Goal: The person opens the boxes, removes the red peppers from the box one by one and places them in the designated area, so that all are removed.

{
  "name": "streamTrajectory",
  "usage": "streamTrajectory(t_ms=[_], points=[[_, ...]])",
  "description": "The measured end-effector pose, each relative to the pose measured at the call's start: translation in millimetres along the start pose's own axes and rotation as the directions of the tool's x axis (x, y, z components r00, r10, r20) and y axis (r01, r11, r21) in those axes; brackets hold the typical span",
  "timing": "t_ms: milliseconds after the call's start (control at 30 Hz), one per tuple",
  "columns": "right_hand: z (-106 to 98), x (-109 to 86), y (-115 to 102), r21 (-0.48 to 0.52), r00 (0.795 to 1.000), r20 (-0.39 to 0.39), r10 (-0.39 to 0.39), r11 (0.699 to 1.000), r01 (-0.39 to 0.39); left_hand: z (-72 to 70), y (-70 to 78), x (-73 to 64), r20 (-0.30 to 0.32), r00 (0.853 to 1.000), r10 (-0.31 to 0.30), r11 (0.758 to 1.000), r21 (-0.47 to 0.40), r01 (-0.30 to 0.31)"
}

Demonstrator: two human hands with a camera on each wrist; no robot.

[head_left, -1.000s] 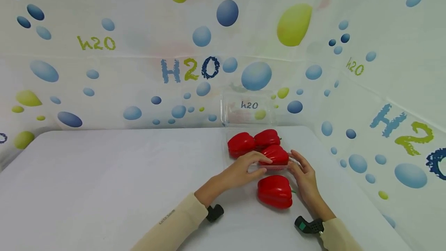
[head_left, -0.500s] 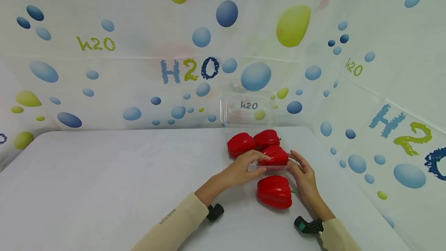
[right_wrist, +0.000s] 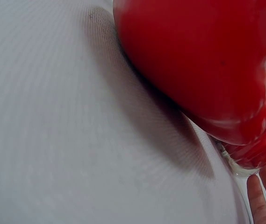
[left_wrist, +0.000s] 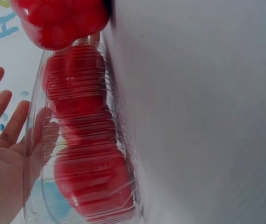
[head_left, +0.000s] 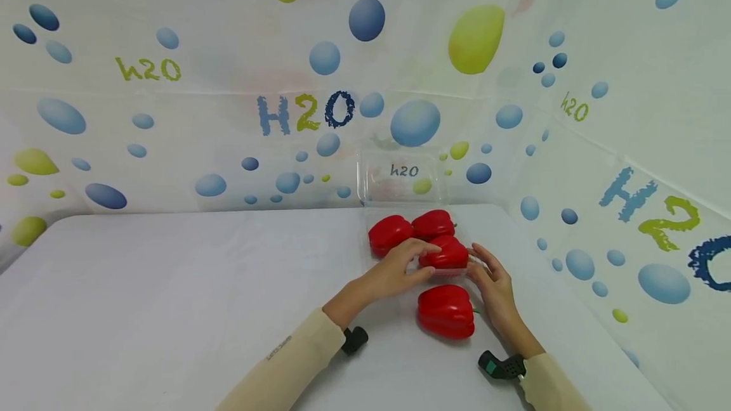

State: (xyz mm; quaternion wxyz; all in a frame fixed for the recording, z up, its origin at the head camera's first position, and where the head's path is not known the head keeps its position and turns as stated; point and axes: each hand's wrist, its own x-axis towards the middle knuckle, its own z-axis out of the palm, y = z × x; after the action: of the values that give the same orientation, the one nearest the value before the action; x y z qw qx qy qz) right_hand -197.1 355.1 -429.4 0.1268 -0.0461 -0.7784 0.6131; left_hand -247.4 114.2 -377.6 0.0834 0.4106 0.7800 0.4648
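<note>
Three red bell peppers lie in a clear plastic clamshell container (left_wrist: 34,135), among them the front one (head_left: 448,254). My left hand (head_left: 394,271) reaches over the container's front left, fingers extended over the front pepper and thumb by the near rim. In the left wrist view its fingers are spread, partly seen through the clear wall. At the container's right side is my right hand (head_left: 494,287), its fingers fairly straight beside the wall; whether they press it is unclear. Another red bell pepper (head_left: 445,312) with a green stem lies on the table between the wrists, outside the container.
The container's clear lid (head_left: 402,176) stands raised behind it, in front of the patterned backdrop (head_left: 228,125). A white cloth covers the table (head_left: 171,309). The backdrop also closes off the right side.
The head view has shifted slightly, so everything sits a little further left. Both hands, the peppers and the container keep nearly the same places relative to each other.
</note>
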Motion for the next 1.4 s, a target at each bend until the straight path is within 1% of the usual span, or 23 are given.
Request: streamTrajectory(t_ms=[100,233,367,500,700,900,1133,1400], points=[[0.3,-0.2,-0.9,-0.008,1.0,0.005,-0.001,1.0,0.001,-1.1,0.6,2.6,0.001,1.0,-0.008,1.0,0.014,0.008],[-0.4,-0.2,-1.8,-0.004,1.0,0.004,0.005,1.0,-0.005,-1.9,1.3,7.4,0.003,1.0,-0.001,1.0,0.024,0.001],[-0.3,-0.1,-1.7,0.005,1.0,0.004,0.013,1.0,-0.013,-1.2,-1.3,11.6,0.001,1.0,-0.002,0.999,0.042,0.001],[1.1,-0.9,-3.3,0.014,1.0,0.007,0.015,1.0,-0.015,-0.5,-2.8,13.5,0.004,1.0,-0.012,0.999,0.042,0.012],[1.6,-0.3,-3.6,0.026,1.0,0.007,0.022,0.999,-0.022,-0.3,-3.3,16.8,0.013,0.999,-0.039,0.998,0.042,0.038],[0.5,-0.4,-3.4,0.029,1.0,0.004,0.015,0.999,-0.015,0.6,-1.7,21.2,0.022,0.997,-0.071,0.996,0.06,0.07],[0.4,-0.5,-3.0,0.027,1.0,0.002,0.022,0.999,-0.022,2.4,-1.6,26.4,0.028,0.992,-0.12,0.99,0.078,0.117],[0.6,0.2,-1.9,0.03,1.0,-0.002,0.025,0.999,-0.025,5.1,-4.4,33.1,0.032,0.984,-0.175,0.982,0.074,0.173]])
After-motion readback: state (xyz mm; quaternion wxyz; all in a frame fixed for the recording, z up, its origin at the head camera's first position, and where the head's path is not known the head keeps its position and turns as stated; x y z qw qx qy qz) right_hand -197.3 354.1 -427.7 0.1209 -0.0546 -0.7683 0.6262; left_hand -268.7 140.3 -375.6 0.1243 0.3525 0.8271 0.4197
